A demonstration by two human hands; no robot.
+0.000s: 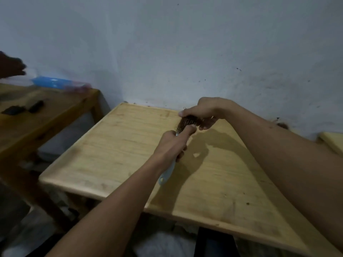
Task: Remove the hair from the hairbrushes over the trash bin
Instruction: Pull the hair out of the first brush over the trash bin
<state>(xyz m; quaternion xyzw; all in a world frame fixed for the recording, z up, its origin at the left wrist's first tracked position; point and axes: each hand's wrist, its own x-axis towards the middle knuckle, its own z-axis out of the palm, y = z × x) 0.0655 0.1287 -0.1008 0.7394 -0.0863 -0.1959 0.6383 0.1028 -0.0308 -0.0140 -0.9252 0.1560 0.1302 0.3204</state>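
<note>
Brown hair (pixel 187 121) sits matted in the head of the hairbrush, and we see the fingers (pixel 206 125) of our right hand (pixel 202 112) curled down onto it, the thumb tip pinching at its far end. Our left hand (pixel 170 145) is wrapped tight round the pale blue handle of the hairbrush (pixel 167 173), its thumb lying along the neck just under the bristles; the handle's end sticks out below the wrist. Both hands hold the brush in the air above the pale wooden desk (pixel 115 145), near its far edge by the blue-grey wall (pixel 185 52). To the left stands a second, darker desk (pixel 61 108) with two small dark things (pixel 24 108) lying on it and a blurred blue packet (pixel 52 82) at its back edge. Another person's hand (pixel 11 66) shows at the far left edge.
</note>
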